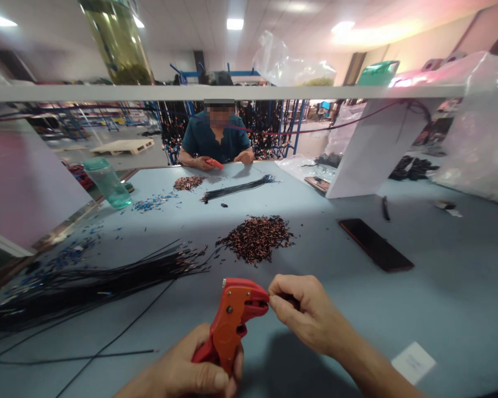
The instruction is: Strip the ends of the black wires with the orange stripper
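My left hand [191, 367] is wrapped round the handles of a red crimping tool [232, 320], held upright over the blue table [440, 298]. My right hand [305, 312] is pinched at the tool's jaw, gripping a small dark piece I cannot make out. Just beyond the tool lies a pile of small copper-and-black terminals [257, 237]. A bundle of black wires [87, 282] stretches across the table to the left.
A black phone [375, 244] lies on the right, a white slip [413, 362] near the front edge. Across the table a person [216, 141] sits with another red tool, a small terminal pile [188, 182] and wire bundle [236, 189]. A green bottle [108, 182] stands at left.
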The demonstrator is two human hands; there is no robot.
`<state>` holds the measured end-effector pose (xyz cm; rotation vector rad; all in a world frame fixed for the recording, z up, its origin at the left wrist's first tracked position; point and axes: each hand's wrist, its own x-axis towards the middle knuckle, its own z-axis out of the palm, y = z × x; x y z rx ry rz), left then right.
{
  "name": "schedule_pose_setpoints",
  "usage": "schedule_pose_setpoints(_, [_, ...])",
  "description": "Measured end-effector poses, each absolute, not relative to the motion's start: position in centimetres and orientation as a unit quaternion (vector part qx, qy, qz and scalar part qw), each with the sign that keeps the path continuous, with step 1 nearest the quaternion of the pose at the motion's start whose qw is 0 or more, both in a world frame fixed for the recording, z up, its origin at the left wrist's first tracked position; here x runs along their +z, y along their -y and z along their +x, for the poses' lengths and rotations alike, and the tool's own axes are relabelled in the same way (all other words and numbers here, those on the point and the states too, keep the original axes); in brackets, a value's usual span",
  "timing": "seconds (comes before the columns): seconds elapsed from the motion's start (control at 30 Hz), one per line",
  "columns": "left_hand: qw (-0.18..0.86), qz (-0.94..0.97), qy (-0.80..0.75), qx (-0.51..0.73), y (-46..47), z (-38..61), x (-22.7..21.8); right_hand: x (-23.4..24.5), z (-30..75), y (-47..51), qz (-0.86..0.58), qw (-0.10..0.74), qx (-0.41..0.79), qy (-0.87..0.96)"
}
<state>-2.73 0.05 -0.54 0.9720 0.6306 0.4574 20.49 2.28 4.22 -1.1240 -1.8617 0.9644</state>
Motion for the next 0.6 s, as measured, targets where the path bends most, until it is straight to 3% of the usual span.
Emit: schedule_pose_setpoints(0.6, [0.791,0.488,-0.311,0.199,0.01,-2.79,-0.1,4.56,20.43,-2.3,-0.43,0.375,0.38,0.728])
